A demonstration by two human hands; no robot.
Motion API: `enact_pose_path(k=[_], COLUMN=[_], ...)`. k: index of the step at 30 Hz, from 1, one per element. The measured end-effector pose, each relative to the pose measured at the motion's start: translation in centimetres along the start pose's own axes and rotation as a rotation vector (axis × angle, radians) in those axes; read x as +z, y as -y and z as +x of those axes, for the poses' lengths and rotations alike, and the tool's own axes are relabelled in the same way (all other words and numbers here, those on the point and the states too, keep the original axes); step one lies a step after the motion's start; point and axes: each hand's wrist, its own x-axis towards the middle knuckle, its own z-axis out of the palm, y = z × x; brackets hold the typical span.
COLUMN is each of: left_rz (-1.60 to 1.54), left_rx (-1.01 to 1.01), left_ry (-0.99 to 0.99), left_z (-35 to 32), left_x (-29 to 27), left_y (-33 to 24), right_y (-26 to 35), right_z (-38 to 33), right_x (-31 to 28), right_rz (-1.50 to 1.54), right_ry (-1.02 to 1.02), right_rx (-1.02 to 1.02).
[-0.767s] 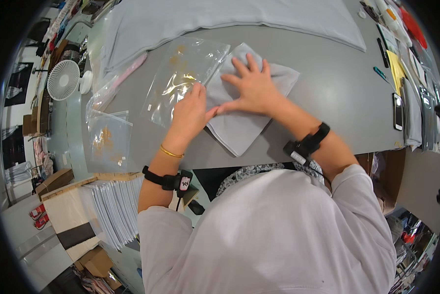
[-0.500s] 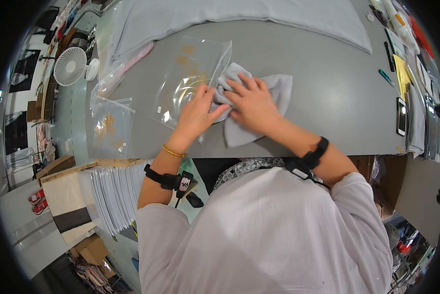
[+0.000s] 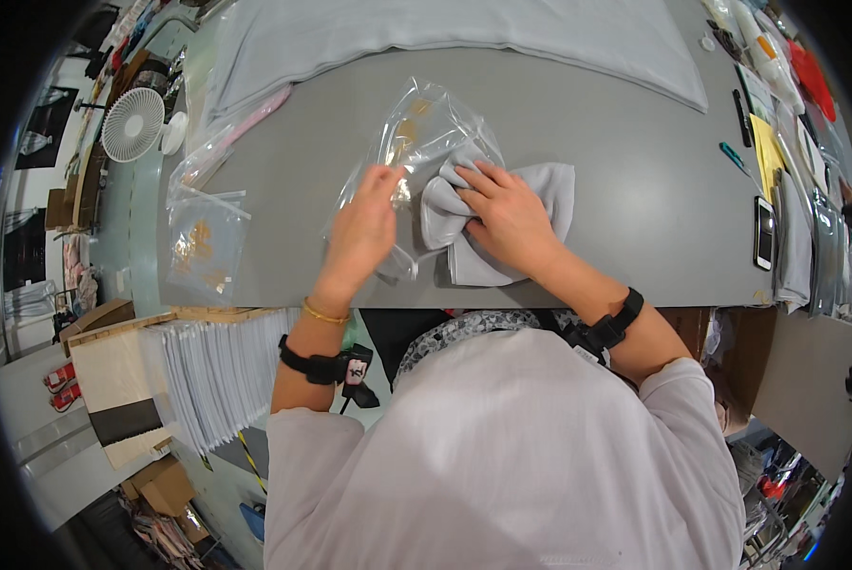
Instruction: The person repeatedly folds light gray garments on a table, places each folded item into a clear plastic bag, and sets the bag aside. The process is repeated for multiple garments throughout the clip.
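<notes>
– Raised the bag (image 3: 426,128) rightward since earlier, toward the cloth (image 3: 440,204) bunched mid-frame on the desk (image 3: 644,190).
– Gripping?
– Pinching cloth in the right hand (image 3: 513,223); can't tell with the left hand (image 3: 361,228), curled at the bag.
– Next?
– Seemingly joining cloth and bag; calls for steadying both.

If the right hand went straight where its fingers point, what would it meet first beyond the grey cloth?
Beyond the grey cloth, the right hand would probably meet the clear plastic bag; depth is unclear.
</notes>
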Motion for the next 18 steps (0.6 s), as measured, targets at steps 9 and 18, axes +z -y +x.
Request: enact_pose_path(k=[9,18], left_rz=[0.358,0.128], left_rx=[0.238,0.203], left_ry=[0.051,0.171], left_z=[0.5,-6.7], left_x=[-0.7,7.2], left_y=[-4.0,-4.5], right_y=[3.7,-3.2], right_z=[9.0,4.0], right_x=[-2.2,-0.5], right_rz=[-0.273,-0.091], right_ry=[0.258,0.265], right_rx=[-0.018,-0.411])
